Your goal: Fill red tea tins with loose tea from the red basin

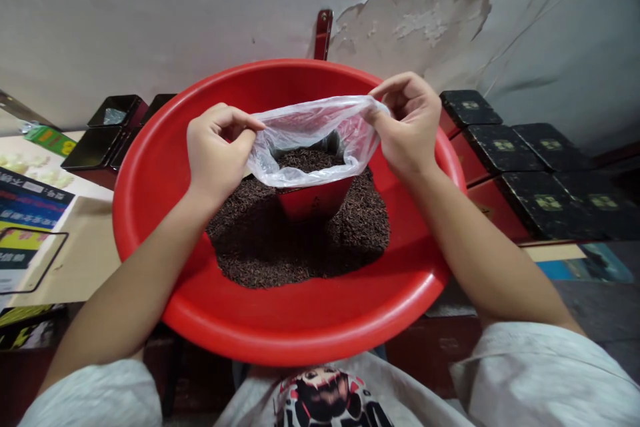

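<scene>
A red tin [315, 203] stands in a heap of dark, dry loose tea leaves [280, 253] inside a wide red plastic basin [280, 320]. Lining the tin is a clear plastic bag [320, 113], its mouth stretched above the rim, with more leaves showing within. My left hand [217, 147] pinches the bag's left edge between thumb and forefinger. On the other side, my right hand [407, 123] grips the right edge the same way. The tin's lower end is hidden among the leaves.
Several black-lidded red tins [505, 147] stand in rows at the right. Open dark tins [95, 147] are on the left, near a green box [50, 140] and printed cardboard [30, 213]. Behind the basin rises a wall [200, 7] with peeling plaster.
</scene>
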A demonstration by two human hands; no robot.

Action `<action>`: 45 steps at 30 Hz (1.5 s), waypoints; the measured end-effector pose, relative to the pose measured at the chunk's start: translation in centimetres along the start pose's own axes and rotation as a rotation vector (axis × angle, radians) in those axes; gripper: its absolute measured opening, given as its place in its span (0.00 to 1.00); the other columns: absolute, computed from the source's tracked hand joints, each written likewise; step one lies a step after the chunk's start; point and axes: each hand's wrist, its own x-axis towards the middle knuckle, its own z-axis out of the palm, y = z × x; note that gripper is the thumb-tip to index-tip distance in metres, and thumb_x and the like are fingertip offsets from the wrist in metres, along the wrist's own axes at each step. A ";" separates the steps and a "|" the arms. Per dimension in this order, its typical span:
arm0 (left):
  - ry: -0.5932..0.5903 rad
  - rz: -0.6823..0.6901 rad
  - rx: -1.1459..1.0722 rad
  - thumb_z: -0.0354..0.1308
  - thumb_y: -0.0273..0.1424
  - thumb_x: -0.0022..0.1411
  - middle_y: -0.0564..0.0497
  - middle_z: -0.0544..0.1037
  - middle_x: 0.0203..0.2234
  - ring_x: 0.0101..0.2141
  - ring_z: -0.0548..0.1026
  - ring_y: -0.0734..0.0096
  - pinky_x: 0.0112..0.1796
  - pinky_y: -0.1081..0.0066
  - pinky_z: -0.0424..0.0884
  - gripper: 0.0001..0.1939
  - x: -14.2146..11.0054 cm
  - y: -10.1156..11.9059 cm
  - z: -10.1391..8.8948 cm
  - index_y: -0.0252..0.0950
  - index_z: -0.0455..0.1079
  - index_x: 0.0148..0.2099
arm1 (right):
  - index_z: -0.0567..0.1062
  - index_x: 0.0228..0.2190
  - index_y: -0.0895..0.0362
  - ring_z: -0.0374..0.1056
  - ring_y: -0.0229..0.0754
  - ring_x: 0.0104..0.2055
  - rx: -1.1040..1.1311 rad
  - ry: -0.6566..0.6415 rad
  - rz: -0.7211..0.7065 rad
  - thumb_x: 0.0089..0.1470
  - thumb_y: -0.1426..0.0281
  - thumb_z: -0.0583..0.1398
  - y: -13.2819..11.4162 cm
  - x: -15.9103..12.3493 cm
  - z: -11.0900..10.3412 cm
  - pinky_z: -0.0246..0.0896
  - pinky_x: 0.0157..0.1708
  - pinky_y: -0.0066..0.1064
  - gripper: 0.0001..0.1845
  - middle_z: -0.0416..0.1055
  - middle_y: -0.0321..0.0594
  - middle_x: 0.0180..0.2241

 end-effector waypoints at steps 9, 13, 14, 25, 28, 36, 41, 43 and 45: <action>-0.142 -0.100 -0.248 0.60 0.17 0.46 0.56 0.73 0.27 0.27 0.68 0.77 0.29 0.75 0.66 0.18 -0.6 1.7 -0.6 0.37 0.73 0.41 | 0.70 0.23 0.56 0.64 0.35 0.28 0.280 -0.329 0.370 0.49 0.69 0.58 -0.5 0.1 -0.3 0.61 0.29 0.30 0.05 0.68 0.34 0.24; -0.012 -0.197 -0.504 0.59 0.17 0.47 0.57 0.67 0.19 0.20 0.62 0.82 0.22 0.78 0.61 0.10 -0.1 1.0 -0.5 0.36 0.73 0.30 | 0.73 0.24 0.57 0.60 0.32 0.23 0.535 -0.317 0.466 0.44 0.74 0.59 -0.8 0.1 -0.4 0.58 0.25 0.27 0.02 0.67 0.35 0.23; 0.021 -0.196 -0.546 0.59 0.17 0.47 0.57 0.66 0.19 0.20 0.62 0.82 0.22 0.78 0.62 0.09 0.0 0.6 -0.4 0.37 0.71 0.28 | 0.73 0.24 0.57 0.61 0.32 0.24 0.575 -0.287 0.479 0.44 0.73 0.59 -0.9 0.1 -0.4 0.59 0.25 0.26 0.02 0.67 0.35 0.24; -0.087 0.821 0.249 0.57 0.35 0.53 0.48 0.70 0.29 0.34 0.68 0.66 0.36 0.64 0.63 0.12 -1.2 2.2 -1.8 0.35 0.72 0.39 | 0.70 0.24 0.57 0.55 0.27 0.17 0.588 -0.157 0.086 0.45 0.76 0.60 -1.0 0.3 -0.7 0.50 0.19 0.22 0.03 0.63 0.28 0.18; -0.471 0.849 0.494 0.55 0.36 0.56 0.46 0.73 0.34 0.33 0.70 0.64 0.35 0.63 0.64 0.16 -2.8 3.1 -1.0 0.34 0.69 0.45 | 0.70 0.27 0.56 0.58 0.30 0.21 0.394 -0.198 -0.035 0.47 0.71 0.60 -1.1 0.0 -1.1 0.54 0.23 0.25 0.03 0.64 0.30 0.22; -0.511 0.684 0.562 0.40 0.24 0.62 0.48 0.70 0.24 0.25 0.67 0.64 0.25 0.65 0.57 0.17 -5.2 2.5 2.6 0.37 0.65 0.25 | 0.69 0.31 0.51 0.62 0.48 0.45 -0.271 -0.298 -0.175 0.42 0.57 0.64 -3.5 -1.2 -1.3 0.59 0.47 0.41 0.16 0.66 0.42 0.37; -0.623 0.337 0.173 0.56 0.38 0.56 0.52 0.67 0.24 0.27 0.69 0.66 0.33 0.64 0.66 0.08 -5.4 2.6 2.6 0.39 0.68 0.35 | 0.65 0.22 0.54 0.62 0.41 0.33 -0.214 -0.285 0.013 0.47 0.55 0.61 -0.9 -0.5 -0.3 0.61 0.34 0.34 0.17 0.63 0.37 0.24; -0.532 0.235 0.105 0.57 0.38 0.55 0.52 0.69 0.26 0.29 0.70 0.67 0.35 0.65 0.68 0.13 -4.9 3.1 1.7 0.39 0.67 0.42 | 0.63 0.20 0.54 0.60 0.38 0.28 -0.150 -0.307 0.122 0.48 0.56 0.60 -0.2 -0.4 0.1 0.59 0.28 0.31 0.17 0.61 0.36 0.22; -0.335 0.145 0.102 0.57 0.34 0.56 0.51 0.70 0.29 0.33 0.70 0.67 0.38 0.65 0.68 0.13 -3.7 3.2 0.7 0.40 0.66 0.44 | 0.62 0.20 0.54 0.57 0.34 0.24 -0.056 -0.363 0.245 0.50 0.57 0.58 0.2 -0.4 0.5 0.55 0.24 0.29 0.17 0.59 0.34 0.19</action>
